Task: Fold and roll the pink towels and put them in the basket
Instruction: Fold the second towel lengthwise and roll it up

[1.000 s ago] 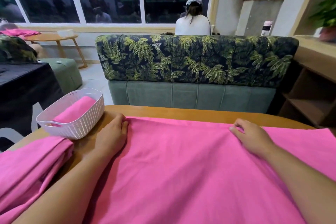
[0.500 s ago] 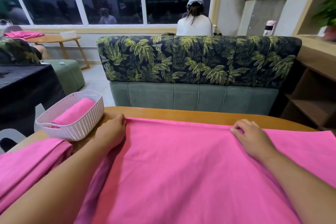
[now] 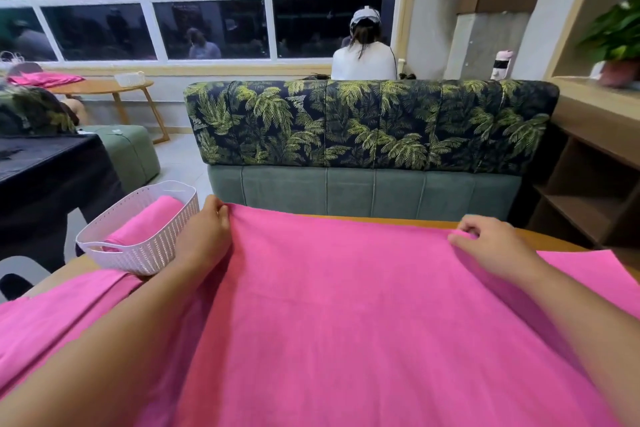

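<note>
Beyond tabletop (image 3: 554, 242): sofa (image 3: 363, 135) w/ palm-leaf back, turned away, close behind the far rim. Behind it, person (image 3: 363, 59) in white top & cap, back turned, by big window (image 3: 207, 0), dark outside. Far left: small round table (image 3: 100, 86) w/ small white bin (image 3: 130, 79) & pink cloth (image 3: 45, 79) on it. Green ottoman (image 3: 128, 149) next to dark-draped table (image 3: 45, 177) at left. At right: wooden shelf unit (image 3: 588, 184), potted plant (image 3: 620, 31) on top; pale bottle (image 3: 501, 65) past sofa's right end.

In the way: left forearm (image 3: 104, 340) lying betw. towel pile (image 3: 52, 315) & pink towel (image 3: 346, 322), covering basket's near-right corner.

Containers: basket (image 3: 138, 253), white, perforated, on tabletop's far-left part, just beside left hand (image 3: 204, 236). Inside: one rolled towel (image 3: 145, 222), pink, lying lengthwise. Towel pile at near left, right up against basket's near side.

Pink towel spread over most of tabletop, near part running off bottom of view, far-left edge hiding tabletop rim there. Left hand w/ fingers curled over towel's far-left edge, gripping it. Right hand (image 3: 495, 246) pinching far edge betw. thumb & fingertips, toward the right.
</note>
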`<state>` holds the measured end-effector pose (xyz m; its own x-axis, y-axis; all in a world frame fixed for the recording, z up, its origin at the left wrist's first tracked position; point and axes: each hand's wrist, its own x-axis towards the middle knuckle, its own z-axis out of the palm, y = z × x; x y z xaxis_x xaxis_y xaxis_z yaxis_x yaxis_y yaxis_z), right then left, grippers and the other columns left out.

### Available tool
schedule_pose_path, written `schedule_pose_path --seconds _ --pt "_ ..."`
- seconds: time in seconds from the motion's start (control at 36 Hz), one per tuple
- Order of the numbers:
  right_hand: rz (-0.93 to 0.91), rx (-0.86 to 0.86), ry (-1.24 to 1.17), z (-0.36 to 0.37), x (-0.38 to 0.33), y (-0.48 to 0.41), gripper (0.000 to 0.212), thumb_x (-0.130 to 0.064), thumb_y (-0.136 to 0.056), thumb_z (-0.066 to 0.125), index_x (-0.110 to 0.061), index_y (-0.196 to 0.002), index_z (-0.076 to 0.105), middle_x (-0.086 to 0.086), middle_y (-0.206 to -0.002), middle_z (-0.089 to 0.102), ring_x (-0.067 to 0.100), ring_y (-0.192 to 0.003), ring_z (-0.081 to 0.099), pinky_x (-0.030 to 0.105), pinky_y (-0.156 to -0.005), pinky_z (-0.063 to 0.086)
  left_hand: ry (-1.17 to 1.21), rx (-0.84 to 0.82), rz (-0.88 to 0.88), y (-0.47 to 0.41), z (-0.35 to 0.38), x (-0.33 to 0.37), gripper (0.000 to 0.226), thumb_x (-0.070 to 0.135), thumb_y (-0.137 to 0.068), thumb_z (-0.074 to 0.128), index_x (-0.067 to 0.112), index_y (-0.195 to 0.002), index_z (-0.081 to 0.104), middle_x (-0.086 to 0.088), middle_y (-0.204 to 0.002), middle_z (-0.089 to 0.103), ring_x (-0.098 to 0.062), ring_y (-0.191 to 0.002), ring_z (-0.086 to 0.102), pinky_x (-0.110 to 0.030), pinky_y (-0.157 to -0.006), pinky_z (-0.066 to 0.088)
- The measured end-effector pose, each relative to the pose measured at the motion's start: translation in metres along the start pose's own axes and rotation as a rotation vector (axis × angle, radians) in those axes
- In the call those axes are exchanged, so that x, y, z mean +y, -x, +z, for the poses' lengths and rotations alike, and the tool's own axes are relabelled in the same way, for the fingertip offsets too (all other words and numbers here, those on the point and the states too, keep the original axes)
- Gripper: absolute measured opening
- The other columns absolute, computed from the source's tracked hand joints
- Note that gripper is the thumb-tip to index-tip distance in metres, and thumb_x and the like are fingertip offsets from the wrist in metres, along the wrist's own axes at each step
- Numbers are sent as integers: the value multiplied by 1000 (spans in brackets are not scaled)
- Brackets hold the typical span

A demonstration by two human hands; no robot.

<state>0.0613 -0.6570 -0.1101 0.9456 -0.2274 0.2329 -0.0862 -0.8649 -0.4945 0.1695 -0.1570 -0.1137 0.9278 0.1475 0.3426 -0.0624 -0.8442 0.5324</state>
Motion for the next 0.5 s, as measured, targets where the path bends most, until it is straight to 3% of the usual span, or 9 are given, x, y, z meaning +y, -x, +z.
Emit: schedule_pose_path --seconds 0.08,0.17,0.25,0.36,0.5 --pt "-17 54 -35 -6 -8 -12 19 -42 -88 75 -31 -75 67 -10 -72 67 17 -75 62 36 -70 47 -167 -3 66 -8 -2 3 20 36 -109 34 19 -99 39 -19 -92 67 -42 -84 66 -45 -70 45" --pt "-25 1 83 12 -6 -19 19 -48 -91 70 -34 -78 65 -13 -85 69 20 -87 65 38 -77 50 -297 -58 87 -6 12 -5 21 35 -109 30 18 -98 33 -20 -88 66 -42 -78 67 -45 -66 46" --pt "0 -52 217 39 3 -14 19 -51 -96 63 -35 -86 62 -14 -96 67 20 -98 66 38 -81 45 -295 -51 49 3 34 -20 20 36 -108 34 18 -101 38 -23 -94 67 -42 -83 69 -45 -69 48" --pt "80 21 165 58 11 -6 23 -55 -99 58 -35 -88 56 -14 -93 67 22 -94 65 40 -86 44 -272 -67 -9 3 45 -32 27 42 -107 37 19 -99 48 -19 -102 70 -39 -94 68 -42 -72 41" --pt "63 30 184 60 17 -9 14 -45 -98 57 -33 -90 57 -8 -98 72 28 -95 67 40 -84 48 -290 -89 40 -6 46 -37 23 40 -106 40 21 -96 47 -16 -95 70 -37 -87 68 -41 -68 45"
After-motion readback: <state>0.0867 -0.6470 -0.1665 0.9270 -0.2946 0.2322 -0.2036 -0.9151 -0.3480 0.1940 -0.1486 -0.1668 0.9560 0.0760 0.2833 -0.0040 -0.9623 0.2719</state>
